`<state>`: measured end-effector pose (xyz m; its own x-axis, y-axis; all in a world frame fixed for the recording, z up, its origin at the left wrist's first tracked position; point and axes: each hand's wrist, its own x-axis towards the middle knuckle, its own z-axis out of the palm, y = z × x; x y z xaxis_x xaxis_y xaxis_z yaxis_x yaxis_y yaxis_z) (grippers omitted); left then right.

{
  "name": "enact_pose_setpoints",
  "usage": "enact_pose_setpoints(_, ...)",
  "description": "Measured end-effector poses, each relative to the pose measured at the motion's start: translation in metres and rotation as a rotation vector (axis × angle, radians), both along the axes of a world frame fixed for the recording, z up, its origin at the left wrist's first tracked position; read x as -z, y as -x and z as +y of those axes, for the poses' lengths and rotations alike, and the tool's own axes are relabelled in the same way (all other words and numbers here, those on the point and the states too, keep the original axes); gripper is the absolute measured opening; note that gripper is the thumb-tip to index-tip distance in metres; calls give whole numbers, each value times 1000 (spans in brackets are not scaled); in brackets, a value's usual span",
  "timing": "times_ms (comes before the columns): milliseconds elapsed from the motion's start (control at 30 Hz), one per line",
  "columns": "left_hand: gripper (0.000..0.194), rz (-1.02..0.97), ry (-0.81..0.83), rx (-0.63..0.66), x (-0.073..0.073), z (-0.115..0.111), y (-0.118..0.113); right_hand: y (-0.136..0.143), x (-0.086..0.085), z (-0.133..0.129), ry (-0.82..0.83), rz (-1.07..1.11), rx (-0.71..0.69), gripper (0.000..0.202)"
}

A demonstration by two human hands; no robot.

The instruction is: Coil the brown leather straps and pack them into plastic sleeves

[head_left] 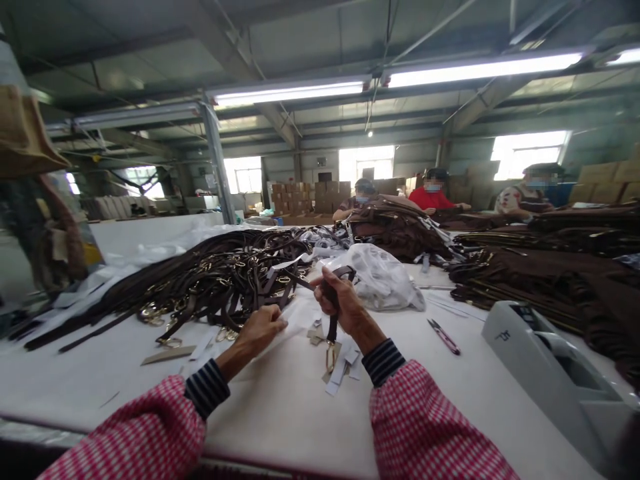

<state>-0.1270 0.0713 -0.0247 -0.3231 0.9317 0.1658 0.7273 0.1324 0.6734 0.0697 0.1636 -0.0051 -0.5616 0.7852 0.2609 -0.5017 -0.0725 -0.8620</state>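
Note:
My right hand (343, 303) is closed around a dark brown strap (333, 327), whose metal clasp (331, 357) hangs below over small paper and card pieces (345, 367). To its left, my left hand (263, 330) has its fingers pressed together above the white table (280, 413); what they hold, if anything, is too small to name. Behind both hands lies a large heap of dark straps with gold-coloured hooks (225, 273). A clear plastic bag (383, 277) sits just beyond my right hand.
Purple-handled thread snips (444, 337) lie right of my hands, near a grey tape dispenser (555, 380). Brown fabric pieces (550, 280) are stacked at the right, with another pile (395, 230) at the back. Several masked people sit across the table.

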Motion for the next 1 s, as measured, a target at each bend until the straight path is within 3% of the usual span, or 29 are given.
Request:
enact_pose_setpoints(133, 22, -167, -46, 24, -39, -15, -6, 7, 0, -13, -146, -42, 117, 26)
enact_pose_setpoints(233, 50, -363, -70, 134, -59, -36, -21, 14, 2, -24, -355, -53, 139, 47)
enact_pose_setpoints(300, 64, -518, -97, 205, -65, -51, -32, 21, 5, -28, -458, -38, 132, 51)
enact_pose_setpoints(433, 42, -823, -161, 184, -69, -80, -40, 34, 20, -27, -386, -85, 138, 17)
enact_pose_setpoints(567, 41, -1067, -189, 248, -80, -114, -31, 41, 34, -25, -338, -135, 93, 27)
enact_pose_setpoints(700, 45, -925, -260, 288, -87, -138, -28, 47, 40, -36, -346, -161, -18, 26)
enact_pose_setpoints(800, 42, -708, -316, 172, -82, -137, -28, 52, 42, -45, -382, -187, -96, 21)
enact_pose_setpoints(900, 25, -573, -401, 57, -78, -135, -24, 54, 47, -47, -423, -239, -139, 18)
enact_pose_setpoints(1000, 28, -421, -476, 6, -81, -148, -11, 54, 55, -43, -469, -310, -124, 15)
